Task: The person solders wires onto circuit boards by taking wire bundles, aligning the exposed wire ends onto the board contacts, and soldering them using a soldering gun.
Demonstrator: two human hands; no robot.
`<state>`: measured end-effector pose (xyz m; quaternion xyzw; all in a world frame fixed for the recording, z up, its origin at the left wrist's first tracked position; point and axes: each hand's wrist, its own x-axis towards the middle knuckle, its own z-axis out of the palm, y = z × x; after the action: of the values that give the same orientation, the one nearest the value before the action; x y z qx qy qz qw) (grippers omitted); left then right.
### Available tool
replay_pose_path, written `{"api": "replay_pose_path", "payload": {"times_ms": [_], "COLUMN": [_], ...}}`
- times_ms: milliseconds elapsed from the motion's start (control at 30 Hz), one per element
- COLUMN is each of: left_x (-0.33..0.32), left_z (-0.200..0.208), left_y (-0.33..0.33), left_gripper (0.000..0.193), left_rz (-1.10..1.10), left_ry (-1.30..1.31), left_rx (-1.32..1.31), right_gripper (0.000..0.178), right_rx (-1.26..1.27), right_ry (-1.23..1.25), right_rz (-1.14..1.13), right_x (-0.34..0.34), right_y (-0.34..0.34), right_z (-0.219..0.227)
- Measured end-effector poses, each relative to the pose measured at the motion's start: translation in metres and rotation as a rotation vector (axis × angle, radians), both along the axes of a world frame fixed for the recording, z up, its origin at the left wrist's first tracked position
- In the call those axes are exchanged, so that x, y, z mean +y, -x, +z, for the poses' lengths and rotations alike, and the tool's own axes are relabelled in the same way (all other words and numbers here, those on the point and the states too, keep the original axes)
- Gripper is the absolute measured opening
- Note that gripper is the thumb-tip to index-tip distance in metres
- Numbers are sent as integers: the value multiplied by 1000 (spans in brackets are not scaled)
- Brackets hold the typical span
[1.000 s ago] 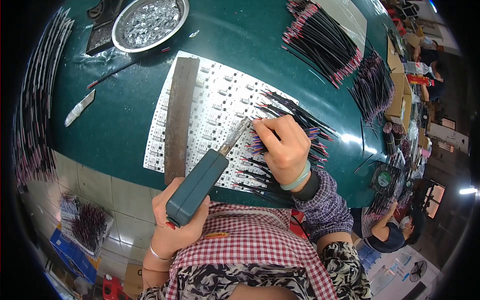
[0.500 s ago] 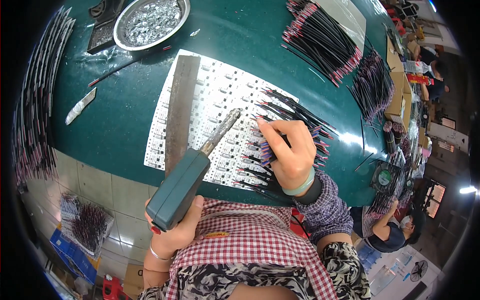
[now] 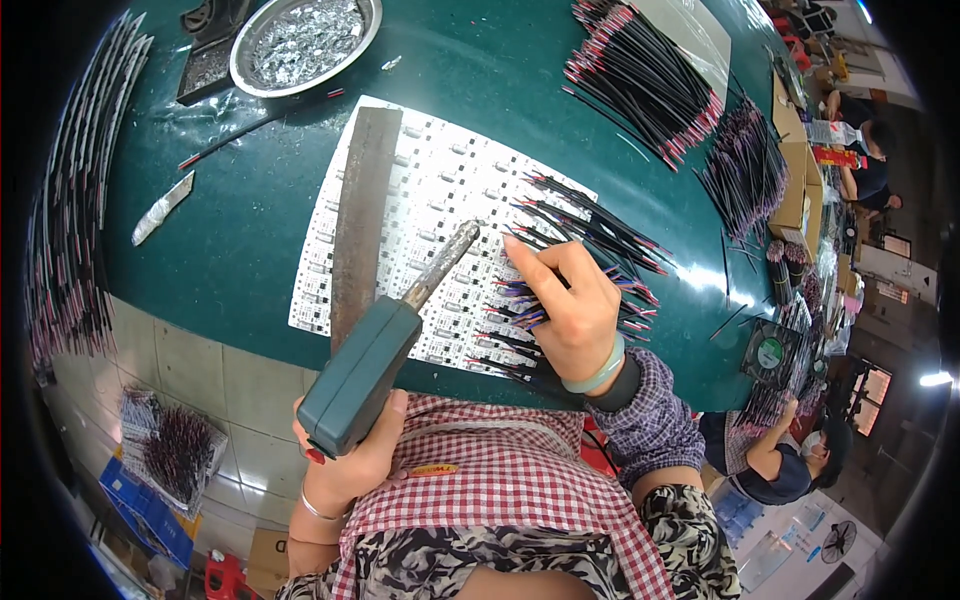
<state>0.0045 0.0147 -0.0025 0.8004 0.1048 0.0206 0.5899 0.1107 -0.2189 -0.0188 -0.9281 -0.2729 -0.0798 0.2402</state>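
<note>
My left hand is closed round the grip of a green soldering gun. Its dark, solder-crusted tip rests at or just over a white panel of small circuit boards. To the right of the tip, my right hand has thumb and forefinger pinched at the end of a thin black wire on the panel; the fingers partly hide it. Several short black wires with red and blue ends lie across the panel's right side, some under that hand. A flat dark metal bar lies on the panel's left part.
A metal bowl of silvery solder scraps stands at the far left beside a dark tray. Wire bundles lie at the far right and left edge. A crumpled foil strip is on the green table. Co-workers sit at right.
My right hand has shifted slightly left, its fingertips nearer the soldering tip. The wires beneath it have spread a little. The soldering gun has hardly moved.
</note>
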Motion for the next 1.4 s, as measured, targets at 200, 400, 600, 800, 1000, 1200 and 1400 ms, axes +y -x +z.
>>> {"api": "replay_pose_path", "payload": {"times_ms": [200,400,600,800,1000,1200,1400], "left_x": [-2,-1,1,2,4,6,5], "left_z": [0,0,0,5,0,-7,-3], "left_y": [1,2,3,4,9,15,15], "left_gripper": [14,16,18,17,18,20,22], "left_rz": [21,-53,-111,-117,-108,-76,-95], "left_ry": [57,81,111,117,49,39,63], "left_rx": [19,44,106,184,92,30,78], "right_gripper": [55,46,42,49,49,50,50], "right_rx": [-64,-98,-108,-94,-81,-75,-70], "right_ry": [-16,-44,-26,0,5,-3,-42], "right_rz": [-7,27,42,57,64,39,29], "right_x": [6,6,7,7,8,8,8], "right_y": [-2,-3,-4,-5,-5,-3,-1], "right_z": [-1,-6,-3,-2,2,0,-2]}}
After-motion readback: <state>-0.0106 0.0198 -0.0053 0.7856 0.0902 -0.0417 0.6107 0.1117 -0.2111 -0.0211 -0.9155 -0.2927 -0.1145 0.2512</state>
